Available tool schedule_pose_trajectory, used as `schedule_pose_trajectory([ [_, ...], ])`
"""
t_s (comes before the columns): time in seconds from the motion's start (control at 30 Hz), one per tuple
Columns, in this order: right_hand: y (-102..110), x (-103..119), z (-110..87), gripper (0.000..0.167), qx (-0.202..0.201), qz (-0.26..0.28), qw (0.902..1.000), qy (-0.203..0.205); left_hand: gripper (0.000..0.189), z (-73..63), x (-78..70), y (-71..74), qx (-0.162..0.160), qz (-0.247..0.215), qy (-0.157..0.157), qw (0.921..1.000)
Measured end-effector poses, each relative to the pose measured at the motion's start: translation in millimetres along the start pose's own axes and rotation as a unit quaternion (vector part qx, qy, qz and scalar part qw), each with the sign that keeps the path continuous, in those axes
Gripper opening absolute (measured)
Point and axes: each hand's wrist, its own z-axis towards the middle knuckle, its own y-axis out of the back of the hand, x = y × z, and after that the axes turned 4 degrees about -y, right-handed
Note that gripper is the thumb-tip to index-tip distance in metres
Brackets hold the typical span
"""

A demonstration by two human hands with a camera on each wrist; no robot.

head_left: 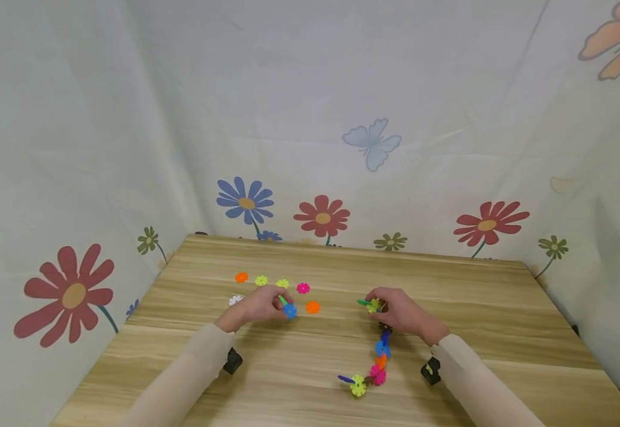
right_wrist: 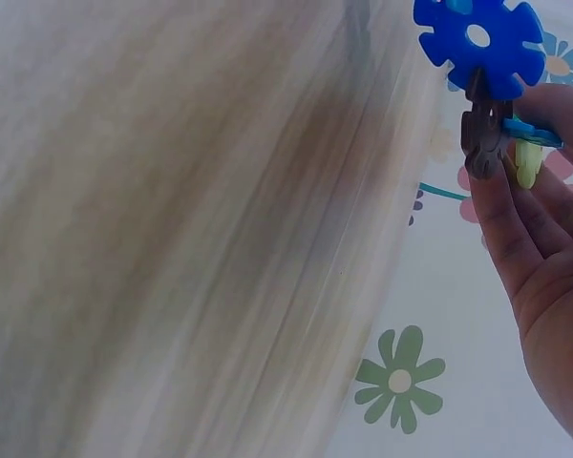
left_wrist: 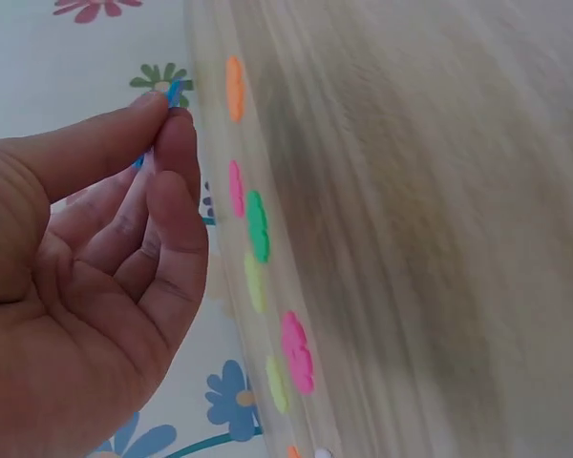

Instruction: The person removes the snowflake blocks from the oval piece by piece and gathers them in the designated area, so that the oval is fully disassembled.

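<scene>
- Pale sleeves (head_left: 182,370) come nearest the head camera, reaching over the table (head_left: 288,379) from its near edge, a black box (head_left: 232,360) under each wrist.
- Head view: above the left half of the table, the left hand (head_left: 259,305) pinches a blue disc (head_left: 290,311) with petal-like edges.
- Over the table's right half, the right hand (head_left: 403,311) holds the far end of a chain (head_left: 383,349) of joined discs, a yellow-green disc (head_left: 374,306) at its fingertips; the chain runs towards the table's near edge.
- Loose on the table's left half are two orange discs (head_left: 312,307), a pink disc (head_left: 303,288), two yellow discs (head_left: 261,280) and a white disc (head_left: 236,300).
- Printed cloth (head_left: 288,89) stands behind the table.
- Left wrist view: thumb and forefinger close narrowly on the blue disc, seen edge-on; a green disc (left_wrist: 258,226) and a second pink disc (left_wrist: 297,353) also lie on the table.
- Right wrist view: a dark blue disc (right_wrist: 479,43) and a brown disc (right_wrist: 485,138), linked in the chain, show beside the gripping right fingers.
</scene>
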Motion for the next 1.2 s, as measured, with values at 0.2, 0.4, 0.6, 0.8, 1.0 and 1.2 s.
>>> schedule_pose_trajectory([
  [0.2,0,0,0.0,0.026,0.004,0.003,1.0,-0.003,0.025,-9.7,4.8,0.4,0.01,0.042,0.0,0.9991],
  [0.4,-1,2,0.2,0.025,0.009,0.011,0.9999,-0.005,0.025,-12.3,7.5,0.7,0.012,0.072,0.012,0.9973],
  [0.6,-1,3,0.5,0.025,0.005,0.009,0.9999,-0.003,0.025,-12.1,11.0,-1.4,0.007,0.103,0.009,0.9946],
  [0.8,-2,3,0.3,0.025,0.002,0.016,0.9999,-0.002,0.024,-12.2,12.7,-4.8,0.003,0.12,0.022,0.9925],
  [1.0,-3,2,-1.1,0.026,-0.008,0.027,0.9995,-0.012,0.025,-11.5,11.0,-6.8,0.004,0.14,0.035,0.9895],
  [1.2,-2,4,-1.3,0.028,-0.011,0.022,0.9995,-0.022,0.023,-11.1,9.5,-6.9,0.0,0.152,0.041,0.9875],
])
